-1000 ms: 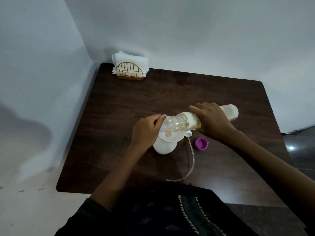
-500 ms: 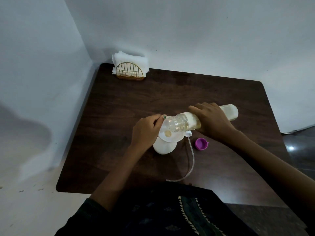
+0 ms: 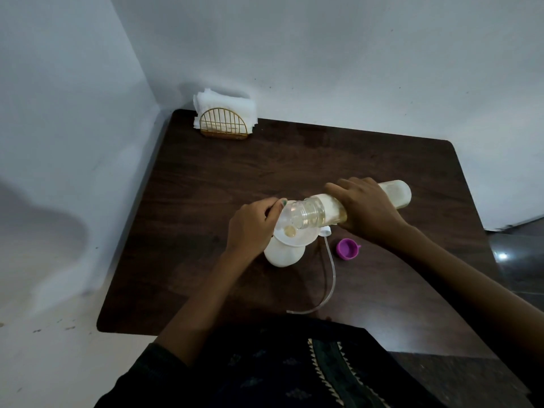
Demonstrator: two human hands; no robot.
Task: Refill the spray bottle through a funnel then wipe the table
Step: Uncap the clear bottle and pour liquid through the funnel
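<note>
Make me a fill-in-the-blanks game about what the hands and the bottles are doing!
1. The right hand tips the clear bottle over the white ____.
2. The loose cap on the table is ____ in colour.
3. The left hand grips the funnel, which sits on the white ____ bottle.
4. The gold holder in the far corner holds white ____.

Missing words: funnel; purple; spray; napkins

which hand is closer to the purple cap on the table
Right. The right hand grips the tilted refill bottle just above and behind the purple cap. The left hand steadies the funnel, farther off to the cap's left.
</note>
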